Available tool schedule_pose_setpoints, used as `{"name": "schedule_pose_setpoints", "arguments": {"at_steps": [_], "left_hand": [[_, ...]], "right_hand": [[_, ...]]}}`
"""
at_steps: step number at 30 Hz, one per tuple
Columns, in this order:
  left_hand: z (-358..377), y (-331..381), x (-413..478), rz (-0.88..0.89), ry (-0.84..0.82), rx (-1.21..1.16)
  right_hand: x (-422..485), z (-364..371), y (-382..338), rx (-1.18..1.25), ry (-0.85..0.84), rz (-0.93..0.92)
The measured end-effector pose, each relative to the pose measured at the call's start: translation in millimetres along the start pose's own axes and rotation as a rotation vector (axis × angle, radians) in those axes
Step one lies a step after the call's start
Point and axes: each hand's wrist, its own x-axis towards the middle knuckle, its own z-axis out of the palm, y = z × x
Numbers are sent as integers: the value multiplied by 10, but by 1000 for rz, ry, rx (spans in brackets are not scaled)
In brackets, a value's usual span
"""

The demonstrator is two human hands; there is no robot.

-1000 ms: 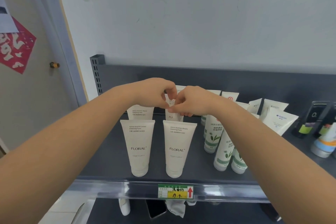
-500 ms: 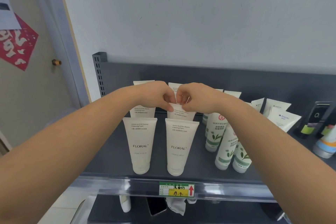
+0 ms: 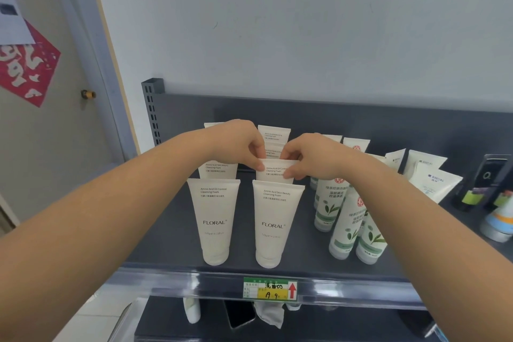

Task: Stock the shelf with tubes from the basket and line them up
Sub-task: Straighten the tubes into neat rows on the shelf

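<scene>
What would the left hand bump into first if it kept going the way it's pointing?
Probably the rear white tube, just behind the held tube that the left hand pinches; depth is hard to judge.

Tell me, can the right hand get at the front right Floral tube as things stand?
Probably yes. The front right Floral tube stands just in front of the right hand, with nothing between them. But that hand pinches the second-row tube, so it must let go first.
</scene>
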Motion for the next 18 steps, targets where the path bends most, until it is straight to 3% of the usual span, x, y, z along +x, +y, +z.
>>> {"name": "schedule_pose_setpoints", "arguments": {"at_steps": [7, 13, 18], "left_hand": [[-354, -391, -330, -89, 84, -242], [-258, -585, -499, -143, -13, -201], [-106, -612, -451, -145, 31, -166]], "right_hand": [[-15, -9, 33, -4, -9, -35], [41, 32, 12, 68, 55, -50], [70, 62, -29, 177, 83, -43]]}}
